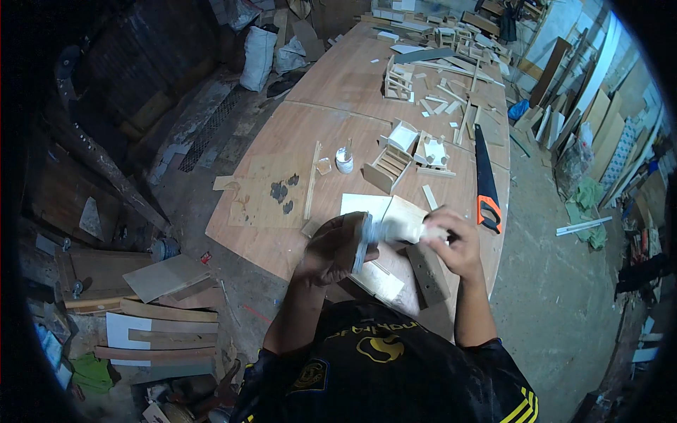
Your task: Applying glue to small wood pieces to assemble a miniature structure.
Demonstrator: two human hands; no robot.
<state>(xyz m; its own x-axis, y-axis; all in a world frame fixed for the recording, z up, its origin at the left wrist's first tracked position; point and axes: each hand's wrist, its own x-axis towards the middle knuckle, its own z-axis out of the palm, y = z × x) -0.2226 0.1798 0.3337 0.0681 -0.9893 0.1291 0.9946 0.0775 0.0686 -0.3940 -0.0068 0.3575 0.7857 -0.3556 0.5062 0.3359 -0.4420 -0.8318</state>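
- We see the left hand (331,248) above the near edge of the bench (352,92), fingers curled shut around a thin pale strip (364,241) that stands nearly upright in the grip.
- The right hand (458,247) is just beside it, fingers closed on a flat light wooden piece (405,222) held between the two hands; the strip meets this piece's left end.
- Under the hands, on the near end of the bench, lie a white sheet (363,204), a pale wooden block (384,282) and a dark board with holes (428,273).
- A handsaw (485,176) with an orange and black handle lies along the bench's right edge, near the right hand.
- Toward the middle of the bench we see a small white pot (344,161), a slatted little wooden frame (388,168) and small box-like wooden models (423,146).
- The far end carries scattered wooden offcuts (444,92).
- Dark stains (282,190) mark the bench near its left edge.
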